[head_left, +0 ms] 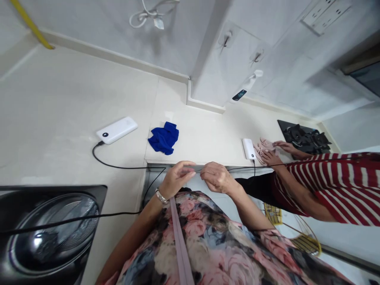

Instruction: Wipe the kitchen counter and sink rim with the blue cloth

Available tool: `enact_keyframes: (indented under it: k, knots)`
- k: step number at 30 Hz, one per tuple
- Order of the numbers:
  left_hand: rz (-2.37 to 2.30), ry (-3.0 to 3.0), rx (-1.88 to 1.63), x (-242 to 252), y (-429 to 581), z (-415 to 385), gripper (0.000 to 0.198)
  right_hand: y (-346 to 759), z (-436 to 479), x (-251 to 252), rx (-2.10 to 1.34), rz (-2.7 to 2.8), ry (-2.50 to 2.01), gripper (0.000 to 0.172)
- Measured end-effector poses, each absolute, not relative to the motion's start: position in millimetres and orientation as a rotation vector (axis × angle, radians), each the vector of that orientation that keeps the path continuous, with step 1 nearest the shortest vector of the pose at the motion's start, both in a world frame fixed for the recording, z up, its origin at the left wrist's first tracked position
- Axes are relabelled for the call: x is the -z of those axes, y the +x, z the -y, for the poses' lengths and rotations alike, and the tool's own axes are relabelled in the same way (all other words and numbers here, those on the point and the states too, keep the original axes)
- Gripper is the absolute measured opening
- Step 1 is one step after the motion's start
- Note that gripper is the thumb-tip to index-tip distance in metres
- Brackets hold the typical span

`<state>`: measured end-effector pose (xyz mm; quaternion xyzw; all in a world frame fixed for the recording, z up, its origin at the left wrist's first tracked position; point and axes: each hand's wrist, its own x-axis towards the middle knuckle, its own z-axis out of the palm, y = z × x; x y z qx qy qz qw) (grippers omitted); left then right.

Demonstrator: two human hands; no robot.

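Hanging close together just off the front edge of the table (59, 99), the person's two hands nearly meet at the fingertips. The left hand (179, 177), with a silver bracelet (161, 196) at its wrist, is loosely spread, its fingers bent gently toward the other and grasping nothing that shows. The right hand (217, 177) is curled, knuckles up; whether anything is pinched in its fingers I cannot tell. Nearest to them is a blue cloth (164, 137), lying crumpled on the table beyond the left hand and untouched by either. Left of the cloth lies a white power bank (117, 130), set at a slant, with a black cable (127, 168) plugged into its near end and running to the table's edge. At the lower left, a dark, glossy sink-like unit (101, 193) is set into the table. On the right, another person in a red-and-white striped top (347, 190) rests both hands on a pink cloth (263, 149). Just beside that cloth is a second white power bank (248, 148), also cabled, and beyond the person's hands sits a black stove (305, 138).
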<state>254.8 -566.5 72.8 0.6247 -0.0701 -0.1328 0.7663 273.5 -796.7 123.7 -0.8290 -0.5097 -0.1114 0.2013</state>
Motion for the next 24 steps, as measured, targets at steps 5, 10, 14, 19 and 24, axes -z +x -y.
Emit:
enact_keyframes:
  k: [5,10,14,19,24]
  knots:
    - [0.046,1.280,0.343,-72.9,254.1,567.4,0.044,272.0,795.9,-122.8,0.327,1.404,-2.299,0.024]
    - [-0.053,1.198,0.413,-84.5,251.7,566.8,0.046,268.6,796.4,-119.7,0.285,1.368,-2.341,0.026]
    - [-0.063,1.180,0.460,-85.5,250.2,569.9,0.042,268.0,797.2,-115.9,0.285,1.339,-2.334,0.026]
    - [-0.099,1.124,0.331,-76.1,250.1,568.2,0.037,270.2,790.8,-118.0,0.341,1.340,-2.289,0.025]
    - [-0.083,1.187,0.201,-84.5,255.0,558.9,0.042,269.0,775.9,-125.0,0.314,1.437,-2.220,0.024]
